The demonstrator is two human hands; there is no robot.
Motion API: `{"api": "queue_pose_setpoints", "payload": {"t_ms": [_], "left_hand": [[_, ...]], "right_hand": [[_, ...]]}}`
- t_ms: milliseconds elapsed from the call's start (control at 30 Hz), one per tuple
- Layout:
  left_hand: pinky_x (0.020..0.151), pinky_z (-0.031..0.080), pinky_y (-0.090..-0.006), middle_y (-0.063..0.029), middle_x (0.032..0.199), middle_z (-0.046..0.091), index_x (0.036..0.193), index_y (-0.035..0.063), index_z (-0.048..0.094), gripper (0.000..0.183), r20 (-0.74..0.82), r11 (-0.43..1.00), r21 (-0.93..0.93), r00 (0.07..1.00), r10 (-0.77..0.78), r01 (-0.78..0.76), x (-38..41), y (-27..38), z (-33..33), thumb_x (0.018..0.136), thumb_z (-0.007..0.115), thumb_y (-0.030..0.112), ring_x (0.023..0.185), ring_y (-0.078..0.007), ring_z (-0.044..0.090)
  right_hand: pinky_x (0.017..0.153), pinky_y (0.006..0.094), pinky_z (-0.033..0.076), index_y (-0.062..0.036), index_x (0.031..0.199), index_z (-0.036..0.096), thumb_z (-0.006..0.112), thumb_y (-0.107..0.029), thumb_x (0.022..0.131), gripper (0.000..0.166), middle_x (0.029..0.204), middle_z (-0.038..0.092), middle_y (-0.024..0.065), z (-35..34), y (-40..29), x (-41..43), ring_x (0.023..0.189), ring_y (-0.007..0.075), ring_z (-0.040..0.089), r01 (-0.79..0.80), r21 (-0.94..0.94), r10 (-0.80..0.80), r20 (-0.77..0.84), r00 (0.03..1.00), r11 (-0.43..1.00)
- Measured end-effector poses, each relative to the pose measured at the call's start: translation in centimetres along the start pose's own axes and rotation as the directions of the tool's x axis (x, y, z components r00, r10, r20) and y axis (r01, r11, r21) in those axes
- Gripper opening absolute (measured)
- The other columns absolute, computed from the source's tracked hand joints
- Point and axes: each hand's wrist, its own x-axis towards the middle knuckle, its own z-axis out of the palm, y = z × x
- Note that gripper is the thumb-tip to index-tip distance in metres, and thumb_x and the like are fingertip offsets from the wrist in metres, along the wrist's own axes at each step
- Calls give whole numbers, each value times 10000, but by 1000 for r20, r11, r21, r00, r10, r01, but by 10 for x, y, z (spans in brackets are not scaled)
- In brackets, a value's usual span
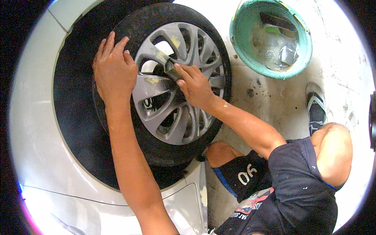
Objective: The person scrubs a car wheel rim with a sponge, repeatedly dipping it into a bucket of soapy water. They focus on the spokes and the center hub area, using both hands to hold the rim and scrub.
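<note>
My left hand [115,70] lies palm down on the sidewall of the black tyre [164,155], fingers apart, holding nothing. To its right, my right hand [195,85] grips a small dark, folded abrasive pad [172,70], pressed against a spoke near the centre of the grey multi-spoke wheel cover [157,113]. Yellowish filler patches [175,42] mark several spokes, and the surface around them looks scuffed. My right fingers and thumb partly hide the pad and the wheel's centre.
The silver car's wheel arch [35,117] curves around the tyre at left and below. A teal bucket [238,53] at upper right holds cloudy water, dark strips and a clear plastic item. My bent knees and one shoe [316,113] are at lower right, over the stained tile floor [264,97].
</note>
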Motion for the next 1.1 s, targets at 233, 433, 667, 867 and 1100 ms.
{"api": "queue_pose_setpoints", "payload": {"t_ms": [233, 433, 667, 867, 1100], "left_hand": [[1125, 410, -429, -133, 1441, 561, 1235, 106, 684, 333, -6, 999, -37, 1000, 0, 0, -3, 1, 4, 915, 600, 135, 1321, -346, 526], [1123, 414, -428, -142, 1432, 567, 1227, 97, 687, 330, -28, 1000, -23, 1000, -7, 7, -7, 5, 9, 907, 609, 128, 1306, -349, 535], [1121, 415, -430, -137, 1441, 560, 1236, 99, 679, 339, -16, 1000, -14, 1000, -4, 4, 1, 1, -4, 905, 613, 133, 1313, -352, 528], [1121, 415, -431, -141, 1432, 566, 1237, 102, 680, 345, -24, 1000, -28, 1000, 5, -6, -9, 6, 9, 901, 609, 123, 1306, -348, 536], [1123, 413, -429, -137, 1432, 568, 1231, 106, 685, 335, -32, 999, -39, 999, -8, 7, -4, 6, 8, 908, 596, 115, 1303, -352, 537]], "right_hand": [[894, 450, 508, 27, 1333, 548, 632, -155, 909, 469, 1192, 603, 188, 0, 0, 42, 1002, 379, 587, 132, -43, -130, 43, 991, 990], [897, 463, 508, -9, 1334, 552, 642, -186, 910, 468, 1202, 603, 188, -10, 0, 65, 1021, 383, 582, 282, -57, -275, 112, 955, 958], [921, 455, 511, -29, 1213, 620, 640, -212, 902, 361, 1211, 614, 161, -15, 11, 27, 1039, 362, 589, 115, 14, -116, 119, 986, 993], [910, 468, 502, -19, 1365, 546, 651, -207, 913, 500, 1226, 593, 189, -9, 6, 52, 1010, 378, 576, 189, -28, -184, 126, 975, 982], [920, 471, 501, -41, 1374, 544, 663, -217, 897, 522, 1217, 590, 174, -5, 10, 61, 1039, 383, 573, 226, -41, -222, 82, 971, 973]]}}
